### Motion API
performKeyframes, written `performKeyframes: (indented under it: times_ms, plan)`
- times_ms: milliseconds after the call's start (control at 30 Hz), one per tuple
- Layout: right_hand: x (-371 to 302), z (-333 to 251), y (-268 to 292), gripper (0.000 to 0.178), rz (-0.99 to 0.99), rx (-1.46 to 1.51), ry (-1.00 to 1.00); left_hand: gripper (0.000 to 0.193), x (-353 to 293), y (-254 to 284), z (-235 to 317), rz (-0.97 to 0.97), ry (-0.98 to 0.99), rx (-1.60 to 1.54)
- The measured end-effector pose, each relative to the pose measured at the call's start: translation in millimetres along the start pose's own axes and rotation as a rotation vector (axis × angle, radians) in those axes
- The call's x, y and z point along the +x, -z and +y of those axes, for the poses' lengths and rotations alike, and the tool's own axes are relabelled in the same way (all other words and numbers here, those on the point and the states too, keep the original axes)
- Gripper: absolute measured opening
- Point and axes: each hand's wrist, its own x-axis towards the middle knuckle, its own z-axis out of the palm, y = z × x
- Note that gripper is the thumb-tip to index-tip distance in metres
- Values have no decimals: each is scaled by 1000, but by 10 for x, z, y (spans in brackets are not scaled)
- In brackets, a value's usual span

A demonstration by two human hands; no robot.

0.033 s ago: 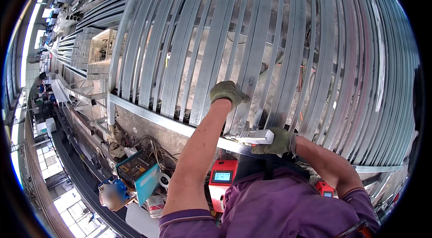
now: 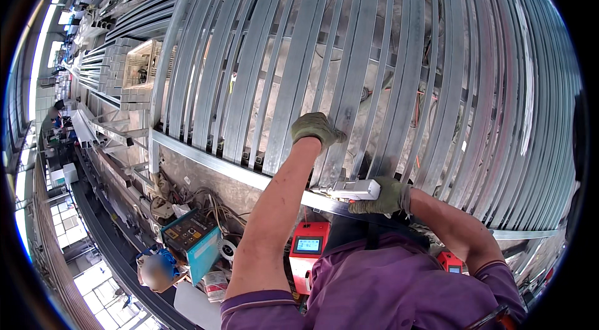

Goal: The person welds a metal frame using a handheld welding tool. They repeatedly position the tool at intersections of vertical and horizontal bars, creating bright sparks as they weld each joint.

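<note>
L hand in olive-green knit-type glove (image 2: 317, 132) is just beyond the long silver-grey metal front rail (image 2: 212, 161), resting on the long straight silver-grey metal bars (image 2: 359, 36), thumb out to the R; fingertips mostly hidden, so can't tell if its grip is clamped on a bar or only laid there. R hand in matching olive-green glove (image 2: 390, 197) is right by the rail, farther R, grip closed round the rear of the boxy white-&-grey handheld tool (image 2: 357, 189). Tool is approx. in line w/ the rail & over it, narrow front end pointing L; can't tell if tip touches metal.

Bars run side by side away from rail, gaps btwn them at L & ctr, packed tighter twd rail's R end. Near side of rail: red boxy machine w/ small lit screen (image 2: 309, 239); 2nd red box w/ screen (image 2: 449, 260) farther R. Same side, twd rail's L end: teal-&-black boxy unit (image 2: 206, 255), tangled cables (image 2: 215, 202) btwn it & rail, round white spool (image 2: 228, 249) just R of unit. Beyond rail's L end: stacked silver square metal tubes (image 2: 112, 68), open beige box (image 2: 131, 59) next to them.
</note>
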Motion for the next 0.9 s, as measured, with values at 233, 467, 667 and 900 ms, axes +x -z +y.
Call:
performKeyframes:
  times_ms: [233, 467, 667, 900]
  plan:
    - [49, 96, 5, 76, -8, -94, -62, 98, -15, 11, 14, 12, -1, 1]
    - [-38, -142, 72, 75, -46, -94, -118, 98, -1, 9, 11, 1, 7, -13]
    - [-120, -422, 158, 76, -89, -105, -215, 97, -3, 21, 3, 3, 1, -14]
    - [-135, -381, 153, 76, -76, -111, -185, 97, -24, 32, 12, 7, -8, -18]
